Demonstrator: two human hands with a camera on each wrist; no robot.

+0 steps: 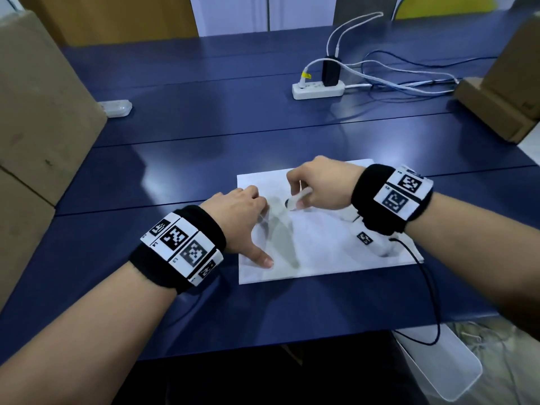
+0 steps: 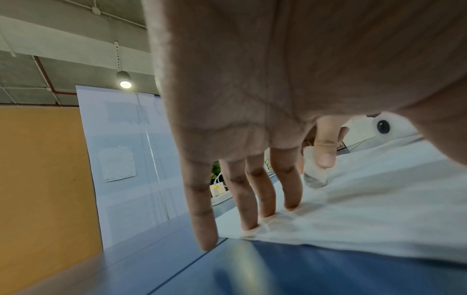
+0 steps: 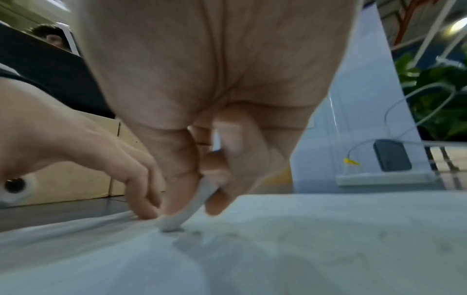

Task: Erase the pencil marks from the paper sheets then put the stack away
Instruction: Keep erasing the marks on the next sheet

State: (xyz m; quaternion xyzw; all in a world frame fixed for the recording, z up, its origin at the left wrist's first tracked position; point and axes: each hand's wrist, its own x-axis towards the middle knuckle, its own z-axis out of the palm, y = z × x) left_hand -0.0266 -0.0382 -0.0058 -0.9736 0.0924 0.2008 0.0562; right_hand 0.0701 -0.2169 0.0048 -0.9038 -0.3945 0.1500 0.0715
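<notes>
Pinching a small white eraser [image 1: 295,199] with a grey, smudged tip, the right hand [image 1: 323,182] sits just right of centre in the head view, its thumb and fingers [image 3: 222,201] curled tightly round the eraser and its tip pressed down onto the white sheet of paper [image 1: 327,252]. In the right wrist view the eraser [image 3: 187,211] meets the paper [image 3: 303,239] at a slant, and the picture is blurred there. The paper lies in the lower middle of the head view on the dark blue counter [image 1: 204,127], with faint grey smudges near its left half; whether it is one sheet or several I cannot tell. The left hand [image 1: 239,220] lies at the paper's left edge with straight, spread fingers [image 2: 290,179]; in the left wrist view three fingertips press on the paper [image 2: 366,209], which wrinkles slightly under them, while the little finger touches the bare counter [image 2: 328,275] just beside the edge. Both wrists wear black bands with black-and-white square markers. In the upper middle of the head view a white power strip [image 1: 318,90] carries a black plug and white cables. Brown cardboard boxes [image 1: 38,118] stand along the left edge and at the upper right, and a small white object lies on the counter beside the left box.
</notes>
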